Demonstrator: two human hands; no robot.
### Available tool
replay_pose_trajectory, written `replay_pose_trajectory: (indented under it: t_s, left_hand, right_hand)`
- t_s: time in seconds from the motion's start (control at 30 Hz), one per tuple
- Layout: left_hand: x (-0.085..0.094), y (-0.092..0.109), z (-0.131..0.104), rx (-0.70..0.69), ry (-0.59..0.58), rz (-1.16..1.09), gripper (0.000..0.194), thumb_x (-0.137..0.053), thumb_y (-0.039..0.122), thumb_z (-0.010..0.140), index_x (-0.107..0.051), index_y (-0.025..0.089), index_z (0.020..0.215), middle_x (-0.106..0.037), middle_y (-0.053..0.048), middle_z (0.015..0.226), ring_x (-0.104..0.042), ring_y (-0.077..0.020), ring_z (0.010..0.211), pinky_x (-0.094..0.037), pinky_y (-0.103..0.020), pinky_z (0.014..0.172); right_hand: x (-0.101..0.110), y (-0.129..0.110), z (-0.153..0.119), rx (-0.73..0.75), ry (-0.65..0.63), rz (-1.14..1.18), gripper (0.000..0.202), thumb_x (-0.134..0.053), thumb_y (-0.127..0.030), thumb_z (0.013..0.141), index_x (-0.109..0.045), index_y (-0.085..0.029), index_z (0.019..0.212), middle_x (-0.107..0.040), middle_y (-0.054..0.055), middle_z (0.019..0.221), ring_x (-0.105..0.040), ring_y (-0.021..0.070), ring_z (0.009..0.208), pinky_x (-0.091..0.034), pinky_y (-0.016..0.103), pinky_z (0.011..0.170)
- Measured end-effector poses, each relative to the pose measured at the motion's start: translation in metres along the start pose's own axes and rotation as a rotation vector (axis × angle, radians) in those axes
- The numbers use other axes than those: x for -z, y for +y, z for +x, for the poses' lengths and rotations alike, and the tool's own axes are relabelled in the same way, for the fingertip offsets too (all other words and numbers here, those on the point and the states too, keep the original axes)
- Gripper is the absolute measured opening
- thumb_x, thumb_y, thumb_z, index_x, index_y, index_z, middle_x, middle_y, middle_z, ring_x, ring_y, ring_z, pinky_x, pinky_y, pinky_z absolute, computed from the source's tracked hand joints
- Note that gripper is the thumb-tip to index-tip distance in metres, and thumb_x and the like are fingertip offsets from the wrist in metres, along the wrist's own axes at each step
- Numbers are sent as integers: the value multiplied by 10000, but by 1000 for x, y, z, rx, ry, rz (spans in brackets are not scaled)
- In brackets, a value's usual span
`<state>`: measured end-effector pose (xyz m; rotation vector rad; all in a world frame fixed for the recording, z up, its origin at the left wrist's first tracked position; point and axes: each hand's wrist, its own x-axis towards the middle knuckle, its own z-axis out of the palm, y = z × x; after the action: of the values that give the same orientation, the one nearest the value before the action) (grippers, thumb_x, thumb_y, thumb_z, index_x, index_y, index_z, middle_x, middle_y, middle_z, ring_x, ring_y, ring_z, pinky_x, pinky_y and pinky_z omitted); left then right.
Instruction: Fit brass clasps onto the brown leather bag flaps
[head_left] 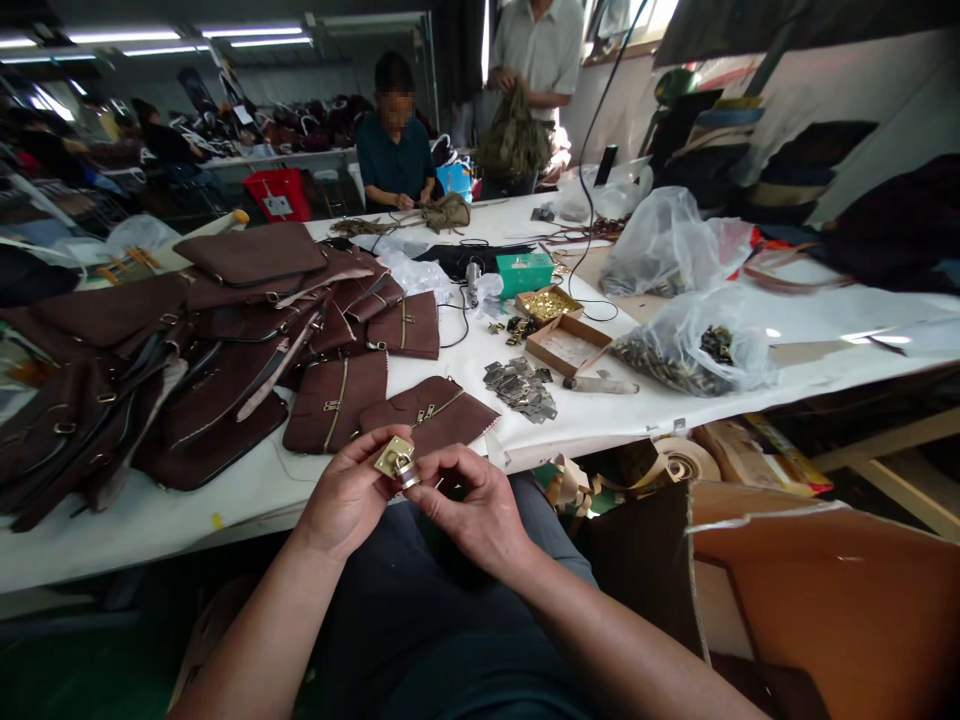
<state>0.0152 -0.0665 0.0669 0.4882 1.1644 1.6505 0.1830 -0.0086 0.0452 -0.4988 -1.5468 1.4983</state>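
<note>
A gold-coloured metal plate (393, 456) with a small padlock (406, 472) on it is held up in front of the table's near edge. My left hand (349, 500) grips the plate between thumb and fingers. From the other side, my right hand (472, 505) pinches the padlock with thumb and forefinger. Just beyond my hands lies a brown leather piece (427, 415) with a zipper. A pile of flat metal plates (521, 388) is spread on the white table a little to the right.
Brown leather bags (225, 380) cover the table's left side. Small open boxes (568, 343), a green box (525, 273) and plastic bags of metal parts (694, 345) stand to the right. A large cardboard box (817, 570) is at lower right. Two people (395, 150) work across the table.
</note>
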Motion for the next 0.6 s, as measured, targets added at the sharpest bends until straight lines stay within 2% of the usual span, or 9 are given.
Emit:
replay_pose_trajectory:
  t_s: [0.13, 0.3, 0.5, 0.6]
  left_hand:
    - [-1, 0, 4, 38, 8, -8, 448, -1032, 255, 554, -832, 178, 948, -757, -29, 873, -690, -150, 687, -602, -272, 620]
    - [3, 0, 11, 97, -43, 3, 395, -1004, 205, 587, -829, 179, 939, -745, -26, 828, -680, -141, 648, -587, -259, 595]
    - [10, -2, 20, 121, -80, 9, 352, -976, 176, 615, -835, 193, 938, -740, -27, 746, -661, -133, 610, -554, -232, 572]
    - [10, -1, 22, 132, -79, 26, 368, -992, 216, 616, -841, 193, 950, -737, -38, 717, -653, -136, 591, -539, -228, 553]
  right_hand:
    - [-1, 6, -1, -42, -8, 63, 179, -865, -289, 868, -762, -215, 995, -742, 19, 944, -674, 167, 841, -554, 304, 825]
    - [-2, 11, -2, -91, -23, 132, 216, -879, -305, 859, -770, -229, 1029, -752, 23, 968, -678, 172, 850, -563, 313, 837]
    - [-6, 18, 2, -86, -24, 167, 300, -899, -267, 835, -752, -236, 1095, -754, 27, 990, -693, 179, 857, -573, 324, 845]
    - [-7, 19, 4, -59, 1, 95, 291, -878, -263, 854, -744, -238, 1111, -751, 33, 996, -693, 183, 857, -575, 330, 841]
